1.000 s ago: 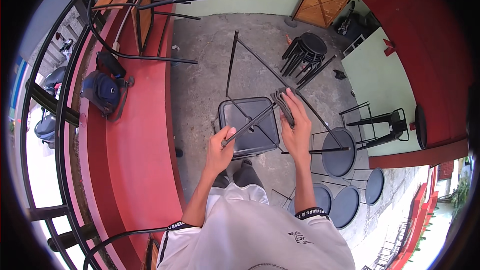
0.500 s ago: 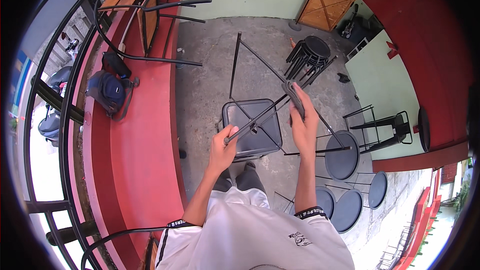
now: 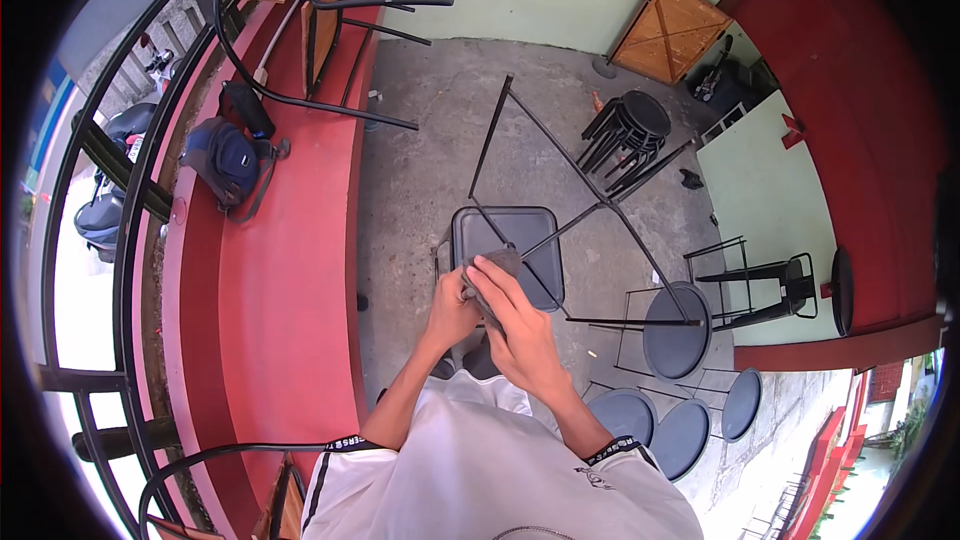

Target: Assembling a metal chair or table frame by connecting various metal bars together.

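A thin black metal leg frame (image 3: 557,139) with crossed bars is held up in front of me, over a dark square-topped stool (image 3: 541,230). My left hand (image 3: 452,312) is closed around the near end of one bar; that end is hidden by the fingers and the cloth. In my right hand (image 3: 522,328) is a folded grey cloth (image 3: 507,262), pressed round the same bar right beside the left hand. Both hands meet low over the stool's near side.
Along the left runs a red ledge (image 3: 290,290) with a blue backpack (image 3: 222,165) and upturned chairs (image 3: 318,35). Stacked black stools (image 3: 640,115) stand farther off. Round dark tabletops (image 3: 676,330) and a black chair (image 3: 765,285) are at the right, near a red-and-green wall.
My right hand has slid the cloth down the bar, from the frame's crossing to beside my left hand. The view has shifted slightly, and the left hand keeps its grip.
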The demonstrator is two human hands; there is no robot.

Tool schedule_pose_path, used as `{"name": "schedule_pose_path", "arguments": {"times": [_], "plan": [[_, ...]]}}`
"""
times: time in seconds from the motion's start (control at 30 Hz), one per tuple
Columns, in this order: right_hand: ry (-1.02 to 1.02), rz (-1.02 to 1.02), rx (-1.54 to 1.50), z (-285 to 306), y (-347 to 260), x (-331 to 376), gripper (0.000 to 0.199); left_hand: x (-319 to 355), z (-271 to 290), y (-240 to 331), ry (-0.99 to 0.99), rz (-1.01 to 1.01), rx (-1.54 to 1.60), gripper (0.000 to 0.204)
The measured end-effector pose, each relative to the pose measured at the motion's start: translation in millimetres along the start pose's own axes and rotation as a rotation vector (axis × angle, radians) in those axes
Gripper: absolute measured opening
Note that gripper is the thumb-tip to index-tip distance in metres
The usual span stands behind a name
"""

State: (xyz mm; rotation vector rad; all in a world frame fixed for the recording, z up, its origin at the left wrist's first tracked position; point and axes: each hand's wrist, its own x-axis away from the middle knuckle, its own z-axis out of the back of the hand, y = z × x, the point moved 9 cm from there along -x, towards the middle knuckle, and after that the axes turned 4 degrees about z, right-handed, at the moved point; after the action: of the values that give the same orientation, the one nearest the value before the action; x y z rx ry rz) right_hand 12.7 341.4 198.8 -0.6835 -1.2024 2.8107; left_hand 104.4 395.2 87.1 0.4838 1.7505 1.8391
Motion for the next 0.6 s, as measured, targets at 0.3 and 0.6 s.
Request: {"name": "schedule_pose_path", "arguments": {"times": [0.3,0.6], "plan": [[-0.113,-0.341,-0.583,26.4,11.2,8.5,0.051,3.9,-1.1,-7.1,0.026,0.056,-0.023,0.015],[-0.042,-0.508,-0.579,-27.7,16.2,-4.8,0.029,13.3,-20.8,-24.2,-0.19,0.406,0.364,0.009]]}}
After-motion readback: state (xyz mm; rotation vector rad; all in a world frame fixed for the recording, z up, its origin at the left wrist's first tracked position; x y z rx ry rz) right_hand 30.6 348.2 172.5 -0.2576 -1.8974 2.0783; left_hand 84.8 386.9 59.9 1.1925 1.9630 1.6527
